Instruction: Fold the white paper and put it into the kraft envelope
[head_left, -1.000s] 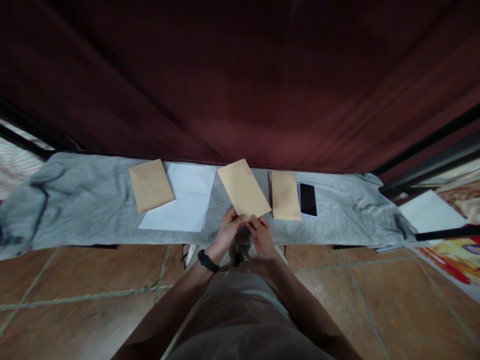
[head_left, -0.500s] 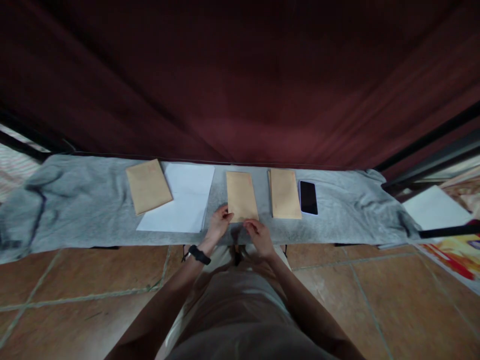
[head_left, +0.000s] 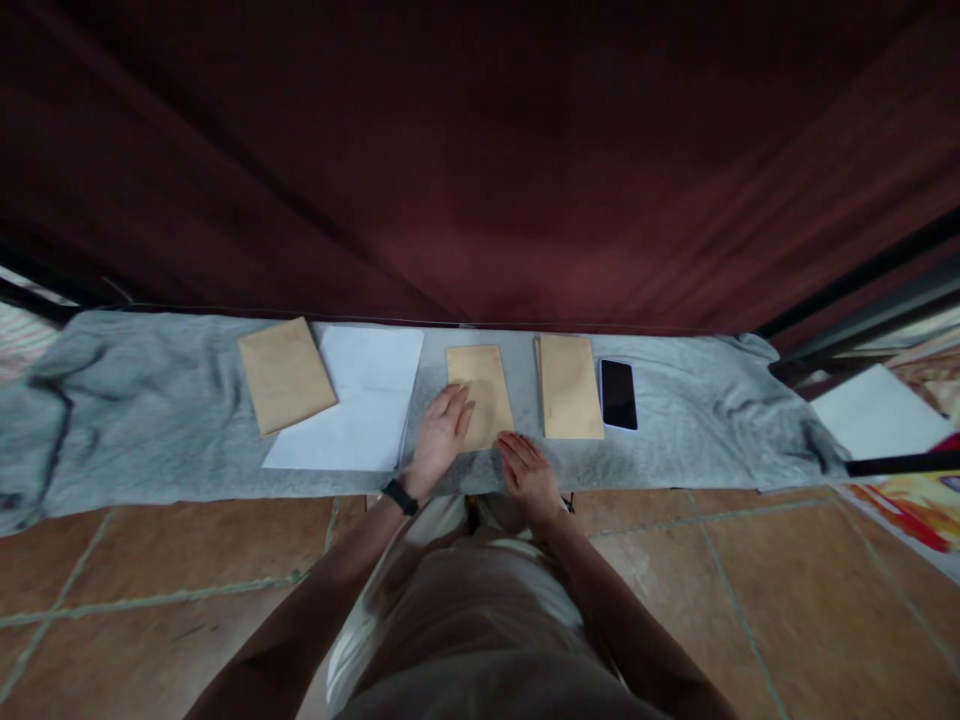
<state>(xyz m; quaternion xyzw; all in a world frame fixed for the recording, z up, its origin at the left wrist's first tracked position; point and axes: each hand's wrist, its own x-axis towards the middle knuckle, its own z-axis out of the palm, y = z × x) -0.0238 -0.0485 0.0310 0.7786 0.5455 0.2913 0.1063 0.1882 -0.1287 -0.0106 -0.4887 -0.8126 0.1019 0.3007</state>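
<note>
The rectangular brown paper envelope (head_left: 486,392) is laid flat on the grey cloth (head_left: 150,420), beside 1 white paper sheet (head_left: 367,400). It is pressed under the flat left hand (head_left: 439,430), which grasps nothing, apparently to steady it. The right hand (head_left: 529,470), spread and empty, is rested at its near corner.

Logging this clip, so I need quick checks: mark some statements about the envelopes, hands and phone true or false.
1. The left hand lies flat on the middle envelope. True.
2. The phone lies left of the white paper. False: it lies right of the right envelope.
3. The right hand holds an envelope in the air. False: it rests by the middle envelope's near corner.
4. The left envelope overlaps the white paper. True.
</note>
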